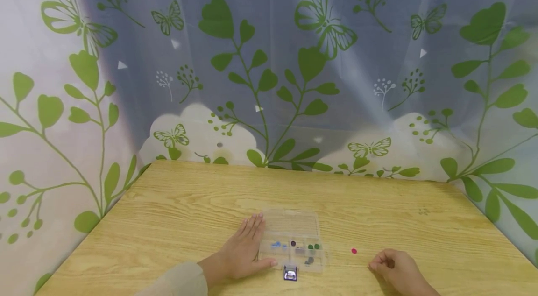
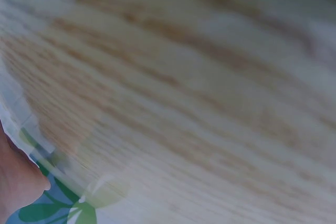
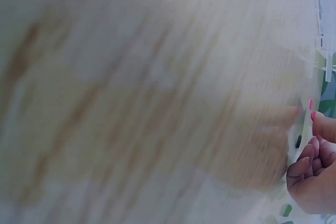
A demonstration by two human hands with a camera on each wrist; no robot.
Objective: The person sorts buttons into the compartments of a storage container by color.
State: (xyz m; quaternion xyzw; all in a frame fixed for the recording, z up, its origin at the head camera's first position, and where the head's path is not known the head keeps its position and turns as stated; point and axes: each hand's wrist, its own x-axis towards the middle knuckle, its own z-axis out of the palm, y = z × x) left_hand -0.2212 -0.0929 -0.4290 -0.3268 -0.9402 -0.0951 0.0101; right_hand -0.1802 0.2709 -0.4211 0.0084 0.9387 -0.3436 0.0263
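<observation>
A clear plastic box (image 1: 290, 228) with compartments lies with its lid raised at the back. My left hand (image 1: 244, 249) rests flat along its left side, fingers straight and thumb across the front left corner. Inside are light blue pieces (image 1: 277, 244), a dark purple disc (image 1: 293, 243), green discs (image 1: 314, 246) and grey discs (image 1: 309, 261). To the right, a pinkish-red disc (image 1: 354, 251) lies on the table. My right hand (image 1: 395, 270) is just right of that disc, thumb and forefinger pinching a small pink disc (image 3: 313, 115), seen in the right wrist view.
A small dark blue square piece with a shiny centre (image 1: 290, 273) sits at the box's front edge. Small greenish bits (image 1: 423, 211) lie at the right on the wood-grain table (image 1: 201, 193). A leaf-patterned curtain (image 1: 269, 76) closes off the back and sides.
</observation>
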